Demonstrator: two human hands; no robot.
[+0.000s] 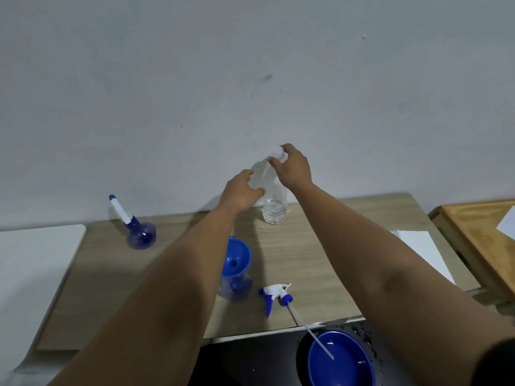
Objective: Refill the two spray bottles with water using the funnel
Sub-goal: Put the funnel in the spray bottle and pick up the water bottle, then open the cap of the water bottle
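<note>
A clear water bottle (274, 204) stands upright at the back of the wooden table (320, 246), near the wall. My left hand (241, 192) grips its body. My right hand (292, 167) pinches its white cap at the top. A blue funnel (237, 256) sits in the neck of an open blue spray bottle (237, 289) in the middle of the table. That bottle's white and blue trigger head (274, 295) lies beside it, its tube reaching over a blue bowl (340, 360). A second blue spray bottle (139, 232) with its head on stands at the left.
A white board (33, 263) lies left of the table. A white sheet (423, 252) lies on the table's right side, and a wooden tray (479, 235) stands further right. The blue bowl sits on a dark wet surface (359, 332) below the table's front edge.
</note>
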